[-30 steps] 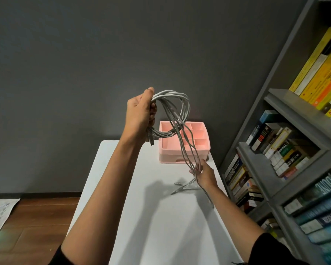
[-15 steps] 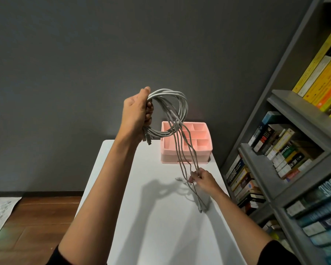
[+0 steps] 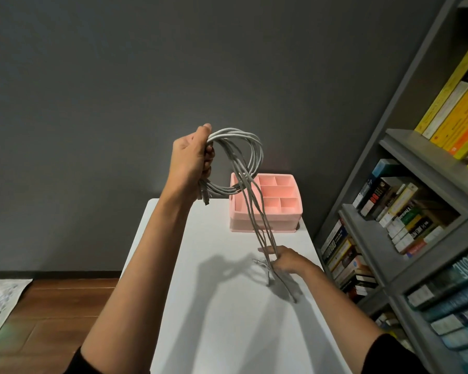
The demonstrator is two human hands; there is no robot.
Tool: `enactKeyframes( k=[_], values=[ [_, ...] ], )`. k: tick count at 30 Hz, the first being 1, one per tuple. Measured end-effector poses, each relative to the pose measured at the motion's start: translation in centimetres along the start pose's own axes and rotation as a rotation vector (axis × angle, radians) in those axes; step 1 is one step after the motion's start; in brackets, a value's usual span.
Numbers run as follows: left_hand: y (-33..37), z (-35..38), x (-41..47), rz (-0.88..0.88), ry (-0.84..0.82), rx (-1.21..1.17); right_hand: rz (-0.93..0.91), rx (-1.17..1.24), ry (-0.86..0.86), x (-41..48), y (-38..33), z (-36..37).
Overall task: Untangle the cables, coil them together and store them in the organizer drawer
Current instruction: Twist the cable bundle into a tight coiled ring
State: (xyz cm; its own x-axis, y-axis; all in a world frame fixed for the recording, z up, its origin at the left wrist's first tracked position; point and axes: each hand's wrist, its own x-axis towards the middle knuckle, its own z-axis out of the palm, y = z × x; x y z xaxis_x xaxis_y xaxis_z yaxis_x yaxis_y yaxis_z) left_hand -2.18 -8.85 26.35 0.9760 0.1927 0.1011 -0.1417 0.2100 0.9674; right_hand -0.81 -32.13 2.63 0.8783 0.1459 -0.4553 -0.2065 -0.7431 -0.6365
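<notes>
Up high, left hand (image 3: 191, 160) clamps coiled cables (image 3: 243, 163); right hand (image 3: 287, 261) pinches their tails.

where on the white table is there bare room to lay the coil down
The near half of the table, between the two forearms, is bare, as is the strip left of the pink organizer. It is crowded by the right hand, where loose cable ends trail.

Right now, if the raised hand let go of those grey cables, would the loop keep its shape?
Probably not. The cables look floppy: the loose strands sag from the left hand down to the right hand near the table. They seem light, since one hand holds the coil up. The loops would likely spring open and slump.
</notes>
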Motion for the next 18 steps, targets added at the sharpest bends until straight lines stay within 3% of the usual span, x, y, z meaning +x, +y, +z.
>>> enactKeyframes(
  k=[6,11,13,18],
  values=[
    [1.3,-1.1,0.6,0.034,0.045,-0.043,0.050,0.094,0.264,0.1,1.9,1.6],
    [1.2,-1.1,0.5,0.015,0.048,-0.069,0.082,-0.019,0.116,-0.2,2.4,2.3],
    [1.6,-1.3,0.6,0.019,0.046,-0.081,0.101,0.077,0.051,-0.3,3.5,2.8],
    [1.9,-2.0,1.2,-0.003,0.049,-0.035,0.183,0.161,0.120,-0.4,6.3,4.1]
  ],
)
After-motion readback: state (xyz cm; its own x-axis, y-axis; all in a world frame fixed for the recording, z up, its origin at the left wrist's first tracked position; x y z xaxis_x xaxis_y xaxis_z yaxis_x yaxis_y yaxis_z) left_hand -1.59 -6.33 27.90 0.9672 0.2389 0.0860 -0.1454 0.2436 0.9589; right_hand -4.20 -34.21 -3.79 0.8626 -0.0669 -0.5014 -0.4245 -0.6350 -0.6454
